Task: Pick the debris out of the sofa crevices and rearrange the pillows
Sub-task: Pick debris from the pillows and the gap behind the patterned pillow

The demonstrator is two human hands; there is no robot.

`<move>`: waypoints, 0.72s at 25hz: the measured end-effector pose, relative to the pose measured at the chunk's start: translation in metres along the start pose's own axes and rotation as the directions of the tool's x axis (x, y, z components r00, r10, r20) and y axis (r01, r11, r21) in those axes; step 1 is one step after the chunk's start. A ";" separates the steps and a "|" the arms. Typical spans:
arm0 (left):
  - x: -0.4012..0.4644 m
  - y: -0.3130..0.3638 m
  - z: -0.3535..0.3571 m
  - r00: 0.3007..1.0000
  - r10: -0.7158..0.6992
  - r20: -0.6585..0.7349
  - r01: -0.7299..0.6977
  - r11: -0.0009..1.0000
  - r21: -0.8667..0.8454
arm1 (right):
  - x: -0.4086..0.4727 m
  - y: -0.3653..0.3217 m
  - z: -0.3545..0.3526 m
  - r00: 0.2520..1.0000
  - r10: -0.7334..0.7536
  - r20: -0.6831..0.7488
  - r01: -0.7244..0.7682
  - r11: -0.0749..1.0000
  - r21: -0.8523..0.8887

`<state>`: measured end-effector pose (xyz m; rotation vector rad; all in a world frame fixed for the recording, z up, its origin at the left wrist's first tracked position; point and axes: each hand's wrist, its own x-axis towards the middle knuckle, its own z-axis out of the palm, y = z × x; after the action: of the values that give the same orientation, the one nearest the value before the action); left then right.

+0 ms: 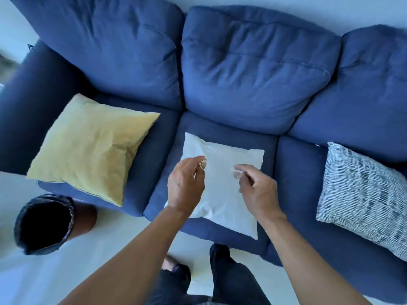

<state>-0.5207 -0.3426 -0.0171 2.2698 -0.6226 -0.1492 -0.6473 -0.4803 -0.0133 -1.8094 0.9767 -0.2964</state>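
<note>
While both hands hover over the white pillow at frame centre, the left hand pinches a pale scrap of debris and the right hand pinches a clear scrap. Either light bit could slip from so small a grip on the way to the lined bin at lower left, falling back onto the sofa.

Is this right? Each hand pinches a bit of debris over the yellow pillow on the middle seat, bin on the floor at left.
Not quite. The head view shows the pillow under the hands on the middle seat is the white pillow; the yellow pillow lies on the left seat. The rest holds: left hand and right hand each pinch a small scrap, bin on the floor at left.
</note>
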 end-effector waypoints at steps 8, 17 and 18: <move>-0.064 -0.130 -0.162 0.952 -0.188 -0.241 0.197 0.980 0.012 | -0.072 -0.106 0.163 0.978 -0.029 0.209 0.022 0.999 0.034; -0.144 -0.255 -0.316 0.799 -0.348 -0.490 0.393 0.919 -0.012 | -0.149 -0.201 0.340 0.827 -0.196 0.526 0.296 0.949 -0.111; -0.148 -0.265 -0.325 0.771 -0.377 -0.513 0.425 0.905 -0.026 | -0.152 -0.207 0.355 0.805 -0.219 0.551 0.335 0.935 -0.117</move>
<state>-0.4522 0.0961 0.0111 2.3631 0.1482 0.2775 -0.4334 -0.1008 0.0378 -2.0737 0.3532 0.1424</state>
